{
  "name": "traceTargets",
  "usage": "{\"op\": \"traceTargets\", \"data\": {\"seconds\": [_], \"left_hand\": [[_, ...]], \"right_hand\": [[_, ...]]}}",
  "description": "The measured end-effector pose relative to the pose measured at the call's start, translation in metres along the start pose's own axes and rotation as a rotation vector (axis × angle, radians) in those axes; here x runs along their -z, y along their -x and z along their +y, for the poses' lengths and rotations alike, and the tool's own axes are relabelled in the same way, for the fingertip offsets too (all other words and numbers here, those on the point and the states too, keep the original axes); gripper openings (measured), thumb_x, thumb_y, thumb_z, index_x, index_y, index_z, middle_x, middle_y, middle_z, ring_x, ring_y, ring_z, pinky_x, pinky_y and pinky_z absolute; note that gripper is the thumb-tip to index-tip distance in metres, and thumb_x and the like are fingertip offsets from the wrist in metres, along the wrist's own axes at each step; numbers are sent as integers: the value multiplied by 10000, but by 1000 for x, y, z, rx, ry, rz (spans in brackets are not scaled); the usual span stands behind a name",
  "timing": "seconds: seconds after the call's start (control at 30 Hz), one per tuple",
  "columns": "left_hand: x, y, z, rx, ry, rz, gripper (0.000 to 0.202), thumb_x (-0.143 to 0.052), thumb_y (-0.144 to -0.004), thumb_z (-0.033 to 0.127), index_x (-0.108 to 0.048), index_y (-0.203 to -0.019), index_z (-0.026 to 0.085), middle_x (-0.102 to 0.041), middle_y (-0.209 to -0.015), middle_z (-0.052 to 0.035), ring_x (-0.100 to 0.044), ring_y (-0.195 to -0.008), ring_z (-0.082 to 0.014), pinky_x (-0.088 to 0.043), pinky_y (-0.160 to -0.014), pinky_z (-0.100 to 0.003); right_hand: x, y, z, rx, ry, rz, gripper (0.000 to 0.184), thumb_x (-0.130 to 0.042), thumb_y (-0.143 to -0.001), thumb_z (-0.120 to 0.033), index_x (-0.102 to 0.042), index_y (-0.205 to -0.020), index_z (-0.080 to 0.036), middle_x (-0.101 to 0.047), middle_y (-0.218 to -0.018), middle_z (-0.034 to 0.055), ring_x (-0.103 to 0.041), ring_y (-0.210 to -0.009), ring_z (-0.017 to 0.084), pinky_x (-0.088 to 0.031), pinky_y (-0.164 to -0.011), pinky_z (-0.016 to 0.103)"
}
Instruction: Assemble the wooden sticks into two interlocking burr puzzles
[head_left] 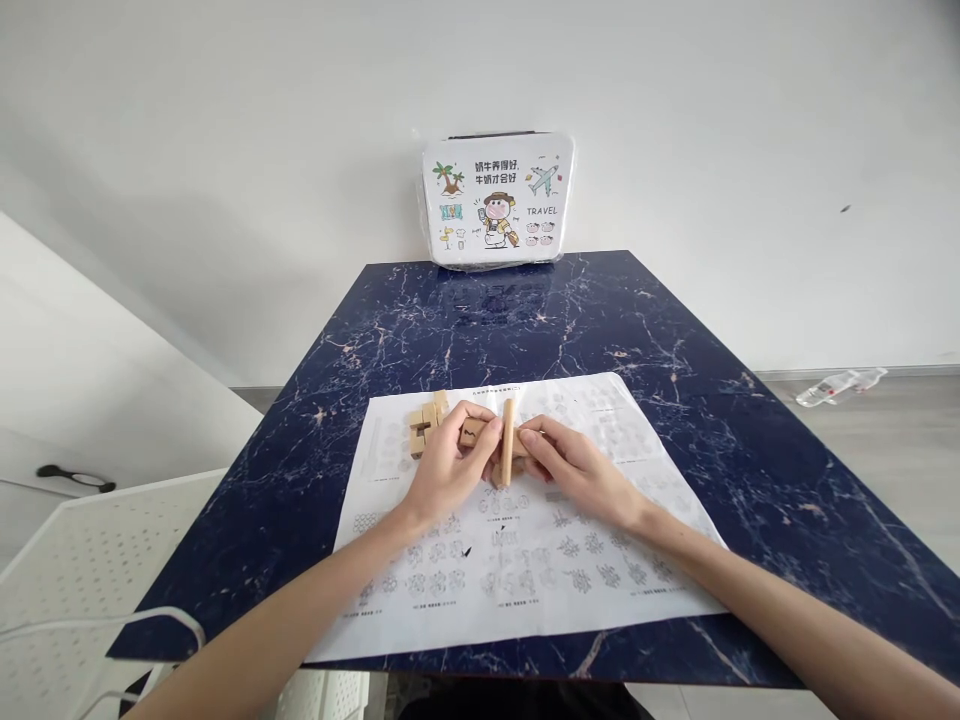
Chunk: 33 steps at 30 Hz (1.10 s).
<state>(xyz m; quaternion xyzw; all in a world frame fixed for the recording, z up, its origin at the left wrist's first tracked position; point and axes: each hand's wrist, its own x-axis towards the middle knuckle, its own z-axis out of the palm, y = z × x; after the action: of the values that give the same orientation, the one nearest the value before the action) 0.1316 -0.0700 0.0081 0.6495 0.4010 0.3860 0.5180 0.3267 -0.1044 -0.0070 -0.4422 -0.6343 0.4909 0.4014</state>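
Note:
Between my two hands is a small group of wooden puzzle pieces [508, 445], one of them a stick standing upright across the others. My left hand [456, 455] is closed on the left part, where a block with a dark mark shows. From the other side, the fingers of my right hand [574, 465] pinch the right part. More notched wooden blocks [421, 428] lie just left of my left hand. Beneath everything is a white instruction sheet [420, 625] printed with line diagrams. My fingers partly hide how the held pieces fit together.
The sheet lies on a dark blue marbled table [480, 330]. At its far edge a white printed case [499, 205] in clear wrapping leans on the wall. A white cable [165, 612] crosses the near left corner, beside a white perforated surface [90, 550].

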Motion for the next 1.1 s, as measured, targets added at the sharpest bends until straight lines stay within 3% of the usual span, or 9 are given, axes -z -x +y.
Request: {"op": "traceTargets", "data": {"seconds": [0.33, 0.5, 0.73, 0.83, 0.93, 1.1], "left_hand": [[9, -1, 1, -21, -87, -130, 291, -590, -1052, 487, -602, -1057, 197, -617, -675, 25, -600, -536, -119, -491, -484, -207], [7, 0, 3, -8, -34, -105, 304, -603, -1046, 509, -581, -1057, 206, -600, -673, 36, -596, -539, -124, -478, -490, -214], [5, -2, -1, -94, 50, -2, 442, -233, -1131, 584, -475, -1096, 215, -544, -663, 38, -495, -536, -138, -414, -506, -257], [5, -2, -8, -153, -177, -12, 367, -303, -1143, 494, -518, -1062, 207, -503, -669, 42, -456, -544, -131, -376, -527, -261], [4, 1, -15, -282, -525, -87, 208, -486, -1098, 393, -562, -1090, 200, -573, -767, 15, -510, -606, -140, -405, -585, -279], [2, 3, -19, -441, -851, -129, 177, -593, -1037, 353, -578, -1099, 188, -650, -1017, -72, -634, -878, -239, -522, -778, -391]], "right_hand": [[5, 0, 1, 32, 35, -61, 379, -408, -1133, -492, -596, -966, -208, -476, -723, -32, -392, -606, 135, -335, -594, 324], [4, -1, -2, 48, -15, -61, 394, -430, -1121, -517, -594, -950, -202, -475, -720, -34, -378, -598, 129, -316, -584, 323], [7, -6, 8, 65, -260, 71, 384, -491, -1099, -554, -549, -919, -220, -450, -678, -49, -327, -577, 127, -262, -567, 324], [11, -9, 14, 62, -370, 173, 394, -534, -1084, -556, -522, -866, -227, -428, -669, -53, -300, -577, 124, -240, -564, 324], [13, -11, 15, 57, -430, 239, 404, -585, -1059, -562, -516, -840, -230, -414, -660, -53, -283, -572, 123, -215, -554, 325], [15, -12, 12, 58, -441, 263, 426, -621, -1033, -578, -506, -810, -233, -415, -641, -52, -276, -557, 122, -212, -544, 325]]}}
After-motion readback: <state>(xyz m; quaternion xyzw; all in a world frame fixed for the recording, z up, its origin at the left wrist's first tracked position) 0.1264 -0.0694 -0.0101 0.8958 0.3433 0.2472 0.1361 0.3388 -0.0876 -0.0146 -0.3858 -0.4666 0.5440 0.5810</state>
